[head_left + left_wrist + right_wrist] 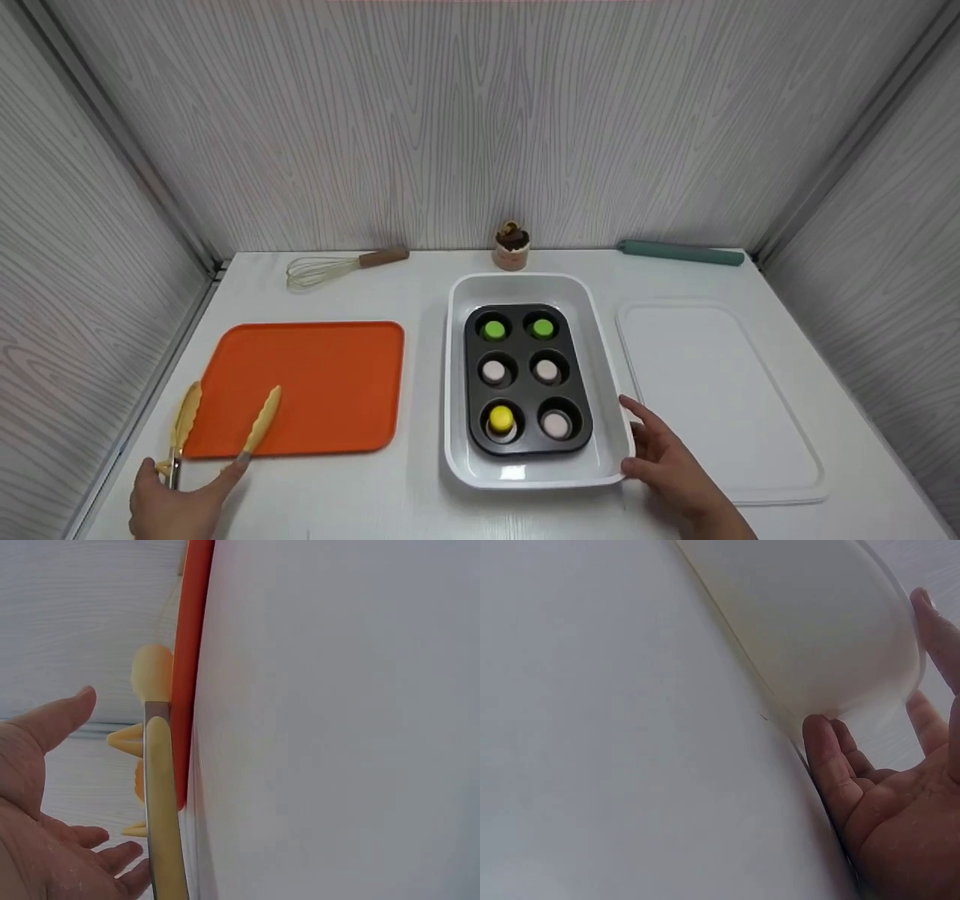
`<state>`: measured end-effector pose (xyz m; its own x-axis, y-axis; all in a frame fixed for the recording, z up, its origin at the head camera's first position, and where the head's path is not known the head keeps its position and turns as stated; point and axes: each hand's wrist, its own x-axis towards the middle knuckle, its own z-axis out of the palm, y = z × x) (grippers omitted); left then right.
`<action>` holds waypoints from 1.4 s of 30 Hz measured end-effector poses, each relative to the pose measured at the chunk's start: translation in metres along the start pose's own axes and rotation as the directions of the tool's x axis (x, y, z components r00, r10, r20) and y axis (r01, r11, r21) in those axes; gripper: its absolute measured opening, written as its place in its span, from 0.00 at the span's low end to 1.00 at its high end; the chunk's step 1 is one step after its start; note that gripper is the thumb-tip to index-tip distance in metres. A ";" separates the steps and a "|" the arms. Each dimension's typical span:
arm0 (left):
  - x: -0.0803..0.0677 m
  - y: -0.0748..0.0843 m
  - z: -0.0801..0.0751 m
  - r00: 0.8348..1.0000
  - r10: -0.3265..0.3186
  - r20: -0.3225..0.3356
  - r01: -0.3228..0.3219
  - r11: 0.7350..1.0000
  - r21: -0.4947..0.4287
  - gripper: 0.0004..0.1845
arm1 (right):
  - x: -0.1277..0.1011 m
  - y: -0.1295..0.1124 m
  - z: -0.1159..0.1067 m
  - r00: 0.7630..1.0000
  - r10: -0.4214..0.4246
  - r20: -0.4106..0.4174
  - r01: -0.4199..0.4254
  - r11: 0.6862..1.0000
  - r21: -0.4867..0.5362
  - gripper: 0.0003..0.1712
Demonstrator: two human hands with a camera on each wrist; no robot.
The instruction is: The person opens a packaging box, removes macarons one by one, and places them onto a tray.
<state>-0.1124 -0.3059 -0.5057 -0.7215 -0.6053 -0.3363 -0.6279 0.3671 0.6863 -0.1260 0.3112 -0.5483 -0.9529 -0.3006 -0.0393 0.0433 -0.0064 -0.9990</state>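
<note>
One deep white rectangular baking dish (525, 469) sits in the lower middle of the head view, holding one dark six-cup muffin tin (526, 442): two cups hold green pieces (493, 329), three hold pale pink ones (547, 370), and one holds a yellow piece (501, 417). The right hand (667, 461) rests against the dish's lower right corner, fingers relaxed and lightly spread, thumb and fingertips touching its outer wall. At lower left, one pair of yellow silicone-tipped metal tongs (184, 424) lies spread open, tips over the edge of one flat orange tray (315, 386). The left hand (176, 499) lies open beside the tongs' hinge end, fingers loose, one fingertip touching an arm.
</note>
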 end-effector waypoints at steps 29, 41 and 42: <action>0.023 -0.004 0.007 0.996 -0.090 0.015 0.088 0.992 0.092 0.73 | -0.002 0.002 -0.002 0.999 -0.033 0.030 0.033 0.999 0.024 0.55; 0.016 -0.002 0.008 0.997 -0.075 -0.027 0.075 0.997 -0.008 0.71 | -0.001 -0.001 -0.002 0.999 -0.035 0.027 0.034 0.999 0.016 0.54; 0.016 -0.002 0.008 0.997 -0.074 -0.035 0.073 0.997 -0.019 0.70 | 0.000 -0.001 -0.002 0.999 -0.031 0.025 0.031 0.999 0.016 0.54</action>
<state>-0.1251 -0.3101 -0.5176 -0.6624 -0.6552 -0.3632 -0.6733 0.3081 0.6721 -0.1263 0.3130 -0.5472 -0.9459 -0.3244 -0.0076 0.0188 -0.0313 -0.9993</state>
